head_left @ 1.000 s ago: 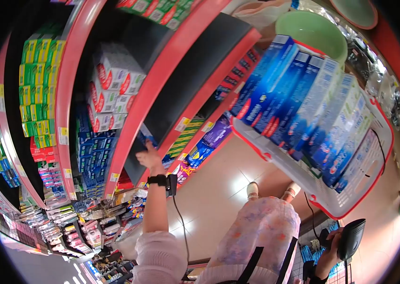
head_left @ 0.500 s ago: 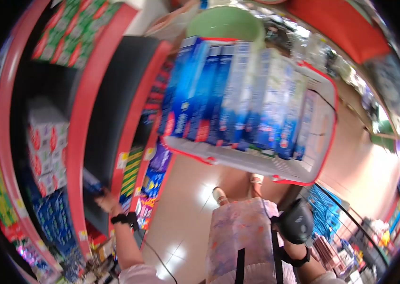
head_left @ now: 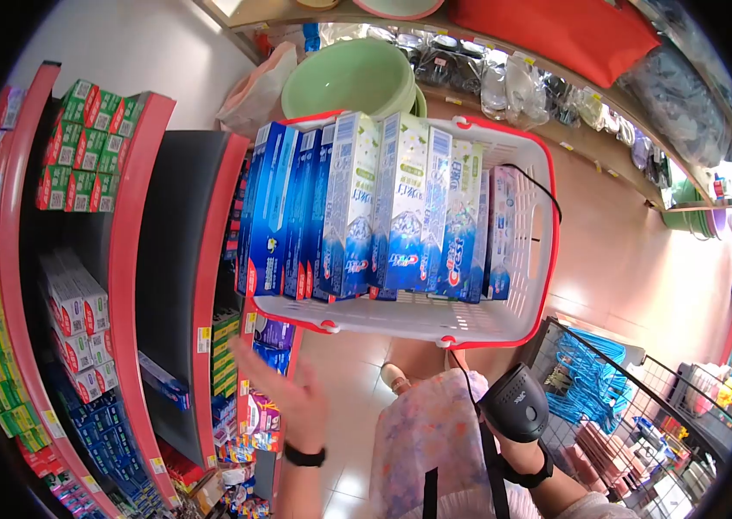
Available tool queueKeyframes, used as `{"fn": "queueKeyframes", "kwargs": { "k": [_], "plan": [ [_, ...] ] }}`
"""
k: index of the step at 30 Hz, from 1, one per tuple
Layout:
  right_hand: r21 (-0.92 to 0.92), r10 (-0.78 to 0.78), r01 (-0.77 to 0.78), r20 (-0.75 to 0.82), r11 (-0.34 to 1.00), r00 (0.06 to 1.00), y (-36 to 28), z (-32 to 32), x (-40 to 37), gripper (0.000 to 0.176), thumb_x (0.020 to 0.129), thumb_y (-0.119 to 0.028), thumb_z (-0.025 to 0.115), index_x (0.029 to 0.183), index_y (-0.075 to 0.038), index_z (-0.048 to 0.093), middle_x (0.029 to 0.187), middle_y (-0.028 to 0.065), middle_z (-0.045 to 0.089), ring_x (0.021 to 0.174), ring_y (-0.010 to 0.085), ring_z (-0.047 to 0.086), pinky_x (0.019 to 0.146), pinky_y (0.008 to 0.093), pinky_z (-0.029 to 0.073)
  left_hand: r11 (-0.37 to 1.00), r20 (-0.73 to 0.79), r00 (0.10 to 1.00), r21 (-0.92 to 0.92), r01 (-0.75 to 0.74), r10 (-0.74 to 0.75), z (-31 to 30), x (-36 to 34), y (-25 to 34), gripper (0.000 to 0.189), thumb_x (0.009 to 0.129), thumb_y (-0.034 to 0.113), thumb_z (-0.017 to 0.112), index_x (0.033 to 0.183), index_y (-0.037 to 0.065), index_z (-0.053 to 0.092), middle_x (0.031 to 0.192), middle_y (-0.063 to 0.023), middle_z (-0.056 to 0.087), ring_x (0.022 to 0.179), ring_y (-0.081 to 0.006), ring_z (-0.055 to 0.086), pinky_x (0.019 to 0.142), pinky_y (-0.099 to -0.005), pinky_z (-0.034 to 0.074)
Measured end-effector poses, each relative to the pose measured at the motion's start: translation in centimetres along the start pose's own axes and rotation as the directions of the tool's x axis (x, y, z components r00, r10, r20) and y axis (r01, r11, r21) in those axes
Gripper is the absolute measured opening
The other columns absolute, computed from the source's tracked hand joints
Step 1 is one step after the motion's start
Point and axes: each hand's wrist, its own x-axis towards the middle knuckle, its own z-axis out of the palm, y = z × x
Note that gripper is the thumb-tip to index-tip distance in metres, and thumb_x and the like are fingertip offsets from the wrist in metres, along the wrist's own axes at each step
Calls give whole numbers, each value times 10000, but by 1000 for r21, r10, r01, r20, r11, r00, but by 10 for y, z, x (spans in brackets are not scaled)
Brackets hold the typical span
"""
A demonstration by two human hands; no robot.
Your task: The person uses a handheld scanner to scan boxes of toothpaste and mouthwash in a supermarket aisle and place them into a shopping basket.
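My left hand [head_left: 284,394] is lifted off the shelves at lower left, slightly blurred, with its fingers stretched out and nothing in them. To its left, a blue toothpaste box [head_left: 164,381] lies on the dark shelf [head_left: 177,259]. My right hand [head_left: 517,450] grips a black barcode scanner [head_left: 515,405], which hides most of the fingers. Ahead stands a white basket [head_left: 522,313] with a red rim, holding a row of upright toothpaste boxes [head_left: 349,208], blue and white. A dark cord crosses its right side.
Stacks of green-and-red boxes [head_left: 85,147] and white-and-red boxes [head_left: 80,333] fill parts of the left shelves. Behind the basket are green basins [head_left: 344,78]. A wire cart [head_left: 608,450] with blue cords [head_left: 587,376] stands at right. Wrapped goods line the back shelf.
My left hand has left the blue toothpaste box on the shelf and moved right, fingers spread. The view has shifted, so the basket appears farther left. The scanner stays in my right hand.
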Motion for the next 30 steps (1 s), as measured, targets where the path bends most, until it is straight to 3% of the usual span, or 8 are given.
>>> {"fn": "queueKeyframes", "kwargs": {
  "k": [3,13,20,23,24,26,27,30],
  "plan": [
    [-6,23,-23,1,1000,1000,-6,-10,4,90,842,-1,568,925,-20,598,811,51,588,741,169,564,671,282,456,968,44,998,-247,-32,44,37,38,53,678,874,208,570,1352,-105,206,1393,-283,274,1302,-417,254,1055,-483,228],
    [120,123,-111,-96,987,988,16,-45,11,70,835,14,556,890,-17,587,795,55,578,738,169,561,674,291,458,994,26,995,-46,97,-96,75,105,82,531,726,116,728,1167,-76,502,966,-173,542,787,-281,541,701,-379,446],
    [-39,56,-61,-109,997,992,-9,-69,43,73,800,13,590,868,-14,590,793,51,584,709,163,563,642,287,459,987,62,993,-115,109,-103,71,106,93,424,726,87,723,1062,-44,502,939,-173,560,831,-300,567,739,-383,438],
    [228,-71,90,-89,969,993,-29,-77,60,159,785,-23,650,931,-34,588,782,37,600,657,137,575,576,283,478,990,-89,996,-132,-44,32,60,79,98,402,743,39,708,1071,-24,484,1033,-191,594,902,-329,597,779,-377,466],
    [408,-17,16,-1,913,1000,-27,-84,56,479,723,-155,728,1143,-9,552,1062,94,614,919,184,608,811,315,482,977,-198,972,-145,-156,126,54,66,95,387,748,23,703,1066,-23,488,1077,-199,599,920,-337,605,786,-369,477],
    [353,-130,94,81,931,988,-42,-81,73,579,655,-234,763,1134,8,544,1026,122,619,870,212,627,775,313,488,989,-142,985,-100,-108,93,30,43,95,401,756,-7,685,1102,-44,485,1172,-228,564,970,-351,608,791,-360,494],
    [0,-365,367,112,930,924,-67,-77,83,602,629,-252,764,1114,23,538,1001,159,608,844,261,633,742,318,487,981,-146,976,-76,-176,164,19,33,93,425,757,-16,677,1130,-59,478,1168,-236,564,977,-356,608,797,-363,496],
    [51,-320,317,222,947,921,-122,-49,92,571,624,-191,741,1104,42,536,950,181,595,829,316,621,723,329,482,985,-101,981,-45,-168,163,-13,3,83,489,754,-29,667,1194,-86,461,1155,-246,566,998,-368,602,809,-371,502]
  ]
}}
